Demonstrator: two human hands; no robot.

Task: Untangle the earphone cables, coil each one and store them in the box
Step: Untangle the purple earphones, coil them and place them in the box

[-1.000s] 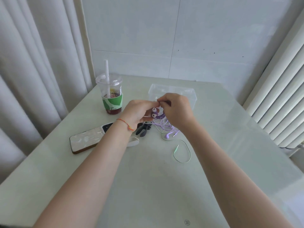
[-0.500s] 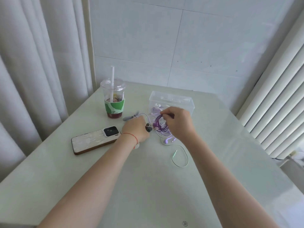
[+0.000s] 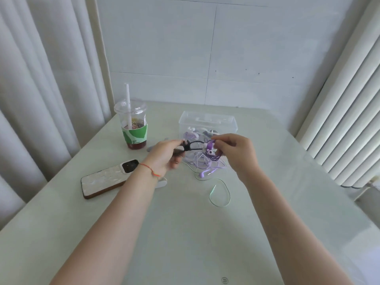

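Our left hand pinches a black cable tie; our right hand grips the purple earphone coil at six o'clock of the clear box. If our pinch loosens, the coil may spring open and retangle with loose strands.

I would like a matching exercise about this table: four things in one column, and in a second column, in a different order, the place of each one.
Things:
1. phone
2. drink cup
3. clear box
4. purple coil

Places:
A. in the right hand
B. flat on the table, near the left wrist
C. at the far left, with a straw in it
D. behind both hands, with earphones inside

Pairs: 1-B, 2-C, 3-D, 4-A
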